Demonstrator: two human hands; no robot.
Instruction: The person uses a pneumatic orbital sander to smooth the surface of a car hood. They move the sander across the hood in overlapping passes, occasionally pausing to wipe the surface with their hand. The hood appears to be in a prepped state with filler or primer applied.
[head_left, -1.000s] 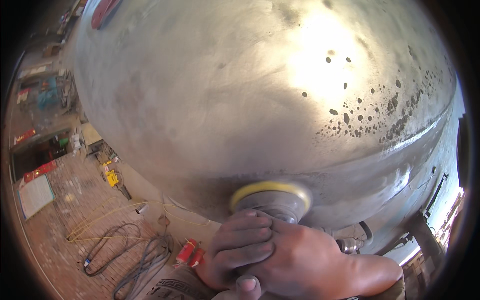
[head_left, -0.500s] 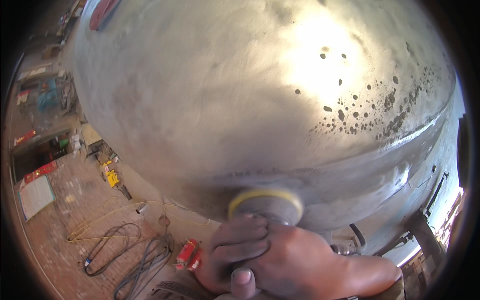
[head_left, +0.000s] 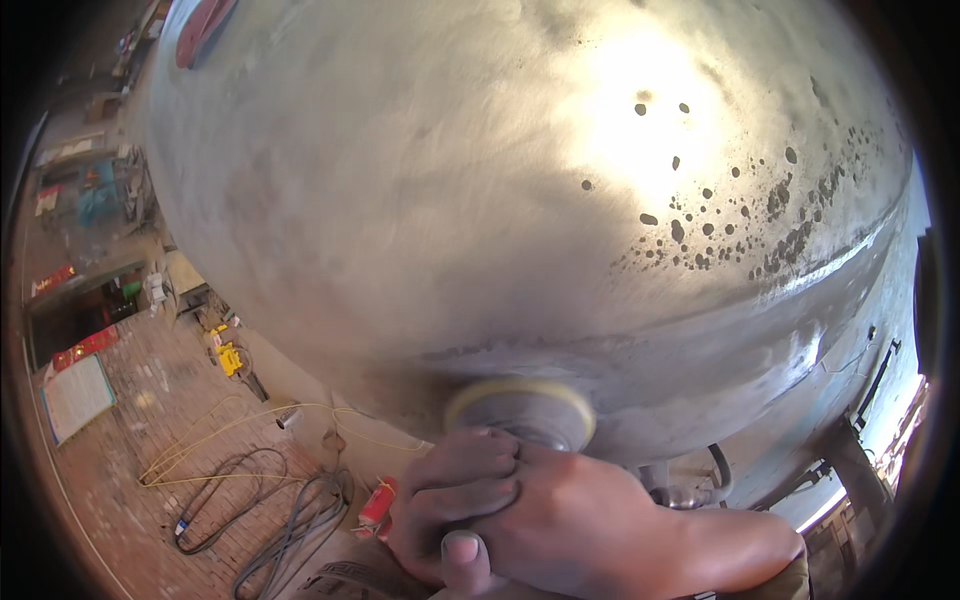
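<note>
Fingers clenched: left hand folded over right hand, both about the disc sander, lower centre of frame; the grip itself is hidden under them. Over the last second the sander has slid slightly left and down in frame, while the vessel's marks drifted left and up — so the disc now sits lower on the curve, below the seam. Disc round, rim yellowish, softened by blur. Metal vessel: big, bulging, dull grey, faintly cloudy and rubbed; white glare upper right, dark spots scattered beneath it. Dark-red piece at upper left. Lower left — red cylinder, smooth, part-covered by the hands; dark cable in loose loops over brick-patterned ground.
</note>
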